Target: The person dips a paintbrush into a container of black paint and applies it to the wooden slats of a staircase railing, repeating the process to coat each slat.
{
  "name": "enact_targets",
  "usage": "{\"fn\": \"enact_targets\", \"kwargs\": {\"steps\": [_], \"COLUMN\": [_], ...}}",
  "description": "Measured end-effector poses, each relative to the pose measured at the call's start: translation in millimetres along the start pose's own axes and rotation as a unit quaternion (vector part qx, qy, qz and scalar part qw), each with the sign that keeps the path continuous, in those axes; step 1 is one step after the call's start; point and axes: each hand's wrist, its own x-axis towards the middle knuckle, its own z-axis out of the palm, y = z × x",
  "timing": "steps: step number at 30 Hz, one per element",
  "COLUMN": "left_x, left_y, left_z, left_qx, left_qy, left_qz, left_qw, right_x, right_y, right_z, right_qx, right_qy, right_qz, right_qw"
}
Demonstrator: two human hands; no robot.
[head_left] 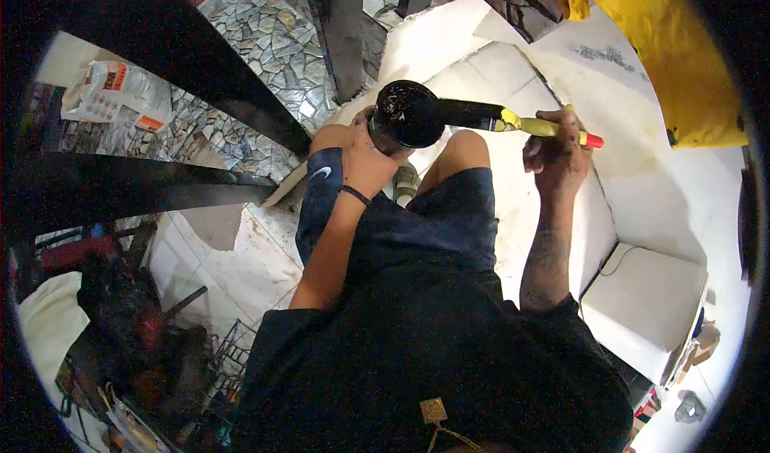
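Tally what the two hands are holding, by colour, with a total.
Black: 1, the paint can gripped by the left hand
Yellow: 1, the yellow-handled brush held in the right hand
Total: 2

White tiled floor [241, 260] with printed sack [108, 92], white box [646, 304]

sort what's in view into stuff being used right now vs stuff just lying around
In use: left hand gripping the black round can; right hand holding the yellow-handled brush.

Lying about: printed bag, yellow cloth, white box, wire rack.
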Motion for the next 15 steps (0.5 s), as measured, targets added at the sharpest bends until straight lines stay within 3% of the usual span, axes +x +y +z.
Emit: {"fn": "enact_targets", "kwargs": {"steps": [5,15], "left_x": [-1.9,-0.8], "left_y": [14.6,1.4], "left_z": [-1.5,5.0], "left_qx": [0.056,0.039], "left_qy": [0.059,0.094], "left_qz": [0.039,0.062], "left_qw": [0.996,0.993], "right_x": [-3.0,-4.6], "right_y": [34.6,18.6], "right_z": [-0.6,4.8], "right_qx": [0.066,-0.012], "right_qy": [0.006,0.032], "right_qz": [0.097,0.043], "right_qw": [0.993,0.998]}}
